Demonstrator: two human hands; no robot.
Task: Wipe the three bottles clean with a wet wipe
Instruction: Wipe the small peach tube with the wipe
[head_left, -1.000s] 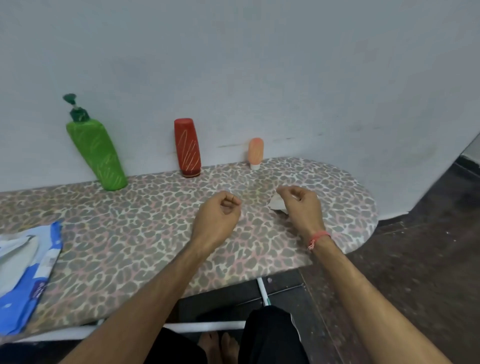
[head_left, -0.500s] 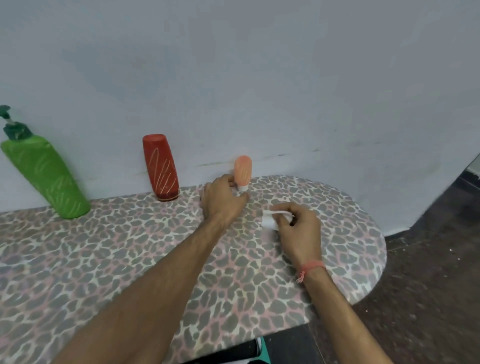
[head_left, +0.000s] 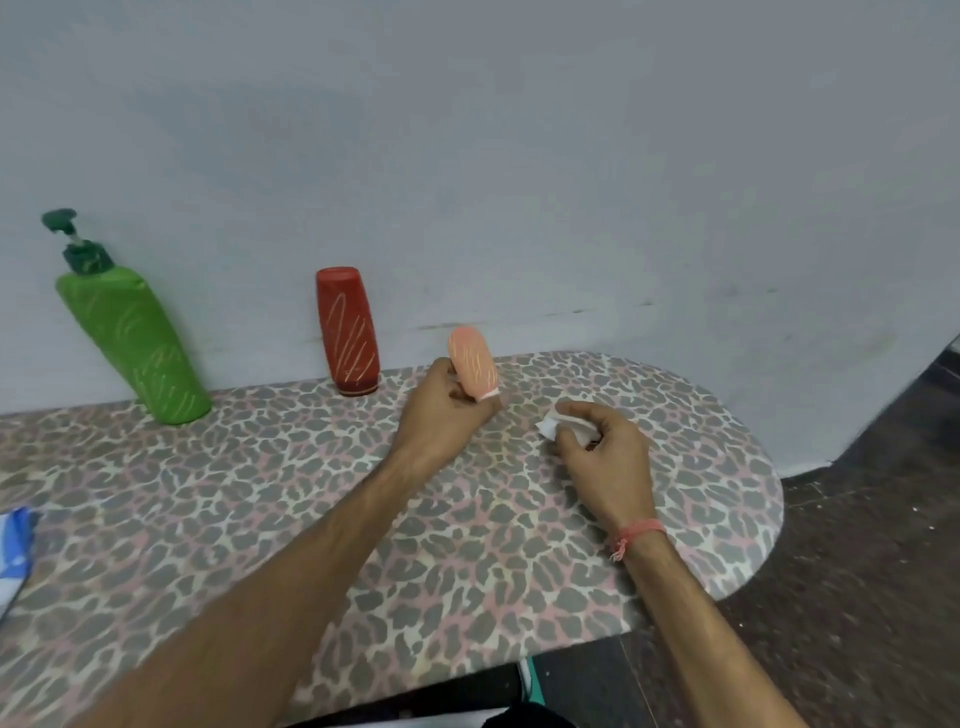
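Three bottles in view along the far edge of the leopard-print worktop (head_left: 208, 519), against the grey wall (head_left: 519, 130). At the near left edge, a blue-and-white packet (head_left: 13, 540), mostly cut off by the frame. Far left: green pump bottle (head_left: 132, 338), standing on the worktop, leaning in the picture, pale scribble marks on its body. Right of it, well apart: red bottle (head_left: 349, 332), standing cap-down on the worktop, similar marks. Further right: small orange bottle (head_left: 472, 364), lifted off the worktop, cap end down, tilted; marks visible on its side. Left hand (head_left: 444, 415) grips the orange bottle at its lower end, fingers curled round the cap area. Just right of it, not touching: right hand (head_left: 602, 457), fingers pinching a folded white wet wipe (head_left: 550, 423), which pokes out toward the orange bottle. Wipe and bottle are apart. Red thread band (head_left: 636, 535) on the right wrist. Dark floor (head_left: 857, 571) to the right of the worktop.
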